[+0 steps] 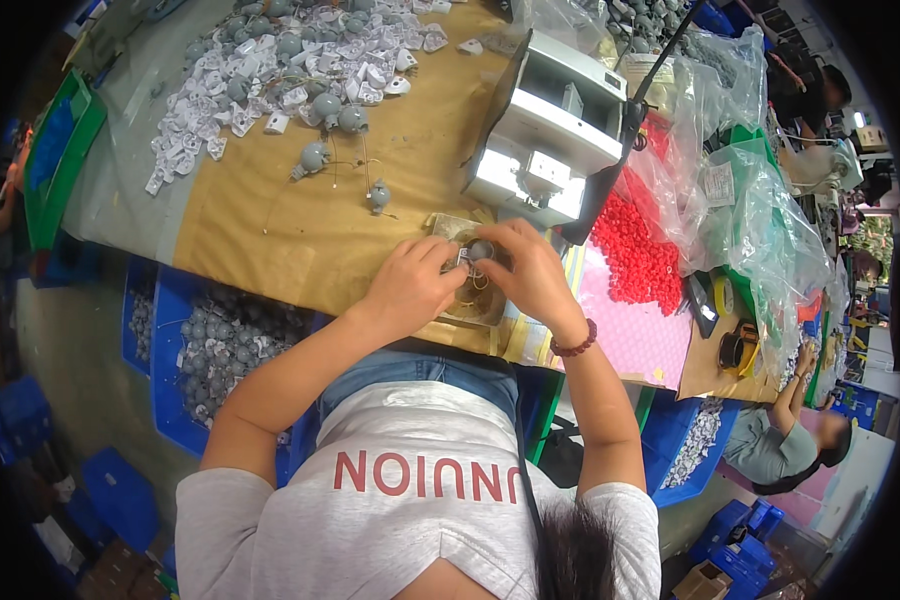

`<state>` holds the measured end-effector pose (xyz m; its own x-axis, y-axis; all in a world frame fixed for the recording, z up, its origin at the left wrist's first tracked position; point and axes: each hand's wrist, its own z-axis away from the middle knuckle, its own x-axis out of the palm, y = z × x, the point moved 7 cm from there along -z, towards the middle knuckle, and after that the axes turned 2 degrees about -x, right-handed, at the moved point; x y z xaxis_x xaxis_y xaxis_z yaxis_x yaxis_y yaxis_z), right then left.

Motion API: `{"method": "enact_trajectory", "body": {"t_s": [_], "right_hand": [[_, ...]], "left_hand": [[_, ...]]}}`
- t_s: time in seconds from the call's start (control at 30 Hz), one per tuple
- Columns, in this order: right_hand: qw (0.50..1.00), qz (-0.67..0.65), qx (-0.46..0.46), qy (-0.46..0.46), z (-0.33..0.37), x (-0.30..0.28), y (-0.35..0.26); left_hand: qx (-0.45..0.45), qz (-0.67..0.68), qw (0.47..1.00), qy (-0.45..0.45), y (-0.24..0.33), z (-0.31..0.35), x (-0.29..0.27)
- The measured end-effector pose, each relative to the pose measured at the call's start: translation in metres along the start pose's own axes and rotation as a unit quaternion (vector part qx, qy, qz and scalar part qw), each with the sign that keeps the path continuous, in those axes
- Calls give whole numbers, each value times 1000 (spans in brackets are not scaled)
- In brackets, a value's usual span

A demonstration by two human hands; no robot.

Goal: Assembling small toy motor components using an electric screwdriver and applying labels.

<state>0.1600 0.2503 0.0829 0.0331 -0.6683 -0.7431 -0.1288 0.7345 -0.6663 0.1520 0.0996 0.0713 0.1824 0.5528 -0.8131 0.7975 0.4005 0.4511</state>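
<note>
Head view: right hand (535, 275), thumb and forefinger closed on a grey ball (481, 249), one each side of it. Left hand (410, 285) meets it from the other side, fingers bunched at a small white part (463, 256); cannot tell whether they clamp it or only touch. Ball sits between the two hands, above a shallow tray (448, 224). Thin wires (482, 300) loop beneath the fingers, inside the tray.

Tray lies close to the near edge of the bench (260, 240); little room on the body side. Bead bracelet (574, 340) on the right wrist, over the bench's near side. Beyond and to the right, a white box (560, 110) stands just past the right hand, tight there. Pink sheet (610, 325) to the right, red parts (635, 255) heaped on it; clear bags (760, 210) crowd farther right.

Open room is to the left: bare brown cover from the left hand out to the bench's front edge. Two loose balls (313, 157) (379, 195) with wires lie ahead, then a wide pile (185, 140) of white and grey pieces. Blue bin (240, 360) of grey balls below the left edge, under the left forearm.
</note>
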Motion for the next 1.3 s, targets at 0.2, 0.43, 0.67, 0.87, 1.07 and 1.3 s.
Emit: {"method": "enact_trajectory", "body": {"t_s": [0.2,0.43,0.67,0.87,1.07,1.3], "right_hand": [[996,-22,84,31,1,-1,6],[890,133,-24,436,10,-85,49],[885,-218,104,399,-5,-90,116],[806,-352,-185,438,-15,-140,-23],[830,-353,-166,399,-62,-133,-24],[880,-351,-38,318,-86,-102,-11]], "left_hand": [[-88,23,996,16,0,-17,-3],[-90,-26,995,24,-1,-19,8],[-85,-19,995,39,0,-21,7],[-92,8,995,44,-4,-18,8],[-105,22,994,34,-4,-20,8],[-87,11,995,46,-3,-21,5]]}}
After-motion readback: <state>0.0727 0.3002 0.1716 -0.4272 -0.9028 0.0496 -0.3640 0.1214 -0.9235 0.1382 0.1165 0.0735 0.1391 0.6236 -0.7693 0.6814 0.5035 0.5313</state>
